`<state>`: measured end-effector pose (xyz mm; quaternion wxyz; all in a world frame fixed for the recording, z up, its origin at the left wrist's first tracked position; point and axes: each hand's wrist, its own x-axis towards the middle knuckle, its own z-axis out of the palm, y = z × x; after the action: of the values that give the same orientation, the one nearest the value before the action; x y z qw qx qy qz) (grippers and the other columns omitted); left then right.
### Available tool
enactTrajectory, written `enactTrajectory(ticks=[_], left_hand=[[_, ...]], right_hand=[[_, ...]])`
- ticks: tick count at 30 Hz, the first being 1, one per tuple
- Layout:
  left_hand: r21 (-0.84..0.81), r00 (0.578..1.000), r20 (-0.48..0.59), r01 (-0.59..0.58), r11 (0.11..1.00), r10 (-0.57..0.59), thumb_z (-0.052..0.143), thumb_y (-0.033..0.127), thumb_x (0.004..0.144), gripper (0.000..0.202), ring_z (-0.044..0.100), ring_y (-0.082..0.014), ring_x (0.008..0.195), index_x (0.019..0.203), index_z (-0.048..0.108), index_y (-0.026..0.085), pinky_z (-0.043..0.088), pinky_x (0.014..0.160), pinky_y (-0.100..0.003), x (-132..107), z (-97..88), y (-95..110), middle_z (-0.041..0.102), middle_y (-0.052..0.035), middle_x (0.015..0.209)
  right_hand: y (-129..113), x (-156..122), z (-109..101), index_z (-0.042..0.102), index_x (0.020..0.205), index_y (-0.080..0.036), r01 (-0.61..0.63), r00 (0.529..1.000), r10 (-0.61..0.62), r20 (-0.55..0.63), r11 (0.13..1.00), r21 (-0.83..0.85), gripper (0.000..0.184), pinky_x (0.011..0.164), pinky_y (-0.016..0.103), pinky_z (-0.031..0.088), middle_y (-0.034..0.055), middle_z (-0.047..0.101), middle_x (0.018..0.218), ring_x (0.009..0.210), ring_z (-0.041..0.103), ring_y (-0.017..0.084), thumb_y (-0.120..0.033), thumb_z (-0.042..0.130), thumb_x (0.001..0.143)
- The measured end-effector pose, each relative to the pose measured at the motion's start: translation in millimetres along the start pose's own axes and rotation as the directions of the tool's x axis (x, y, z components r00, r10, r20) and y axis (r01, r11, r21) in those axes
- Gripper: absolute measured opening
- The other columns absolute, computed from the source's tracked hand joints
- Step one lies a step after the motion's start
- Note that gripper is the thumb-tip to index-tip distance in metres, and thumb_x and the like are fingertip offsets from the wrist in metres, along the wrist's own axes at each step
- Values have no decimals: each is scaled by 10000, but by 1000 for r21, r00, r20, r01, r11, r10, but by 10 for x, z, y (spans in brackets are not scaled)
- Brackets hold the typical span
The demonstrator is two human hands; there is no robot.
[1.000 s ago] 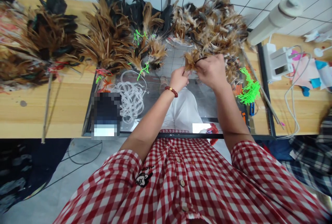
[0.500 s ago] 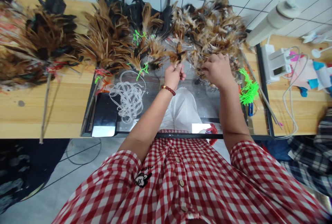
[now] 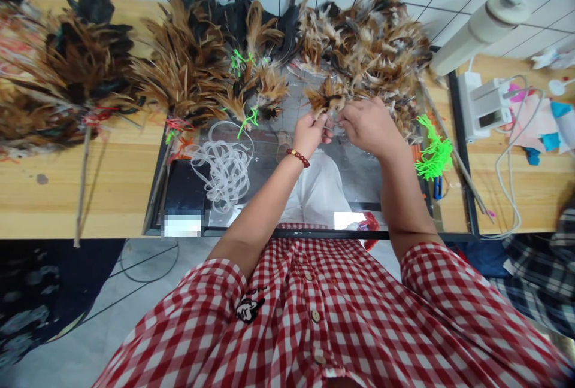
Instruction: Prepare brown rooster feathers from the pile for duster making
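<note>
My left hand (image 3: 311, 133), with a bead bracelet on its wrist, pinches a small bunch of brown feathers (image 3: 324, 97) by the quill ends. My right hand (image 3: 371, 127) is closed right beside it, fingertips close to those quill ends; what it grips, if anything, is too small to make out. Behind my right hand spreads a large heap of loose brown and white feathers (image 3: 368, 41). Beyond my left hand lie small feather bunches (image 3: 272, 88), with bright green ties (image 3: 248, 121) near them.
A tangle of clear flat strip (image 3: 222, 175) and a phone (image 3: 183, 196) lie at the left of the black-framed glass panel (image 3: 269, 184). Green ties (image 3: 433, 148) lie right. Farther out are a feather duster (image 3: 90, 52), a white bottle (image 3: 483, 32) and a power strip (image 3: 469, 106).
My right hand has moved left from the feather heap to beside my left hand. My left hand has shifted slightly right, and its feather bunch now tilts right and looks fuller.
</note>
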<state>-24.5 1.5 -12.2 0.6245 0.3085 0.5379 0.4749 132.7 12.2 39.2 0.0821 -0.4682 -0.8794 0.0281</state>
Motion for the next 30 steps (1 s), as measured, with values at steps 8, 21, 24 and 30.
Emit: enactTrajectory(ticks=[8, 21, 24, 30], left_hand=[[199, 990, 109, -115, 973, 95, 647, 247, 991, 246, 559, -38, 482, 759, 596, 181, 446, 507, -139, -37, -7, -53, 617, 47, 627], [21, 972, -211, -97, 995, 99, 685, 319, 974, 204, 544, -48, 479, 826, 621, 194, 415, 503, -169, 117, -108, 4, 574, 65, 634], [17, 974, -204, -93, 996, 94, 695, 331, 972, 204, 549, -50, 487, 838, 622, 195, 417, 505, -160, 120, -98, -3, 576, 67, 628], [-54, 991, -129, 21, 998, -28, 700, 382, 976, 249, 658, -53, 600, 868, 614, 175, 524, 632, -151, 67, -60, 54, 667, 33, 709]], right_hand=[[-34, 55, 84, 669, 1052, -223, -25, 1000, 24, -10, 999, -23, 250, 1000, 543, 413, 156, 724, 1029, 1103, 613, 360, -324, 442, 1029], [204, 107, 404, 740, 1105, -258, -109, 987, 109, -121, 994, 12, 339, 949, 528, 439, 136, 707, 1074, 1096, 592, 339, -404, 438, 1063], [161, 133, 522, 752, 1092, -257, -87, 984, 92, -149, 995, 42, 335, 941, 530, 462, 139, 709, 1049, 1093, 600, 340, -400, 452, 1054], [230, 219, 530, 717, 900, -235, -119, 911, 310, -271, 829, 547, 352, 841, 478, 575, 86, 720, 875, 896, 692, 270, -550, 593, 994]])
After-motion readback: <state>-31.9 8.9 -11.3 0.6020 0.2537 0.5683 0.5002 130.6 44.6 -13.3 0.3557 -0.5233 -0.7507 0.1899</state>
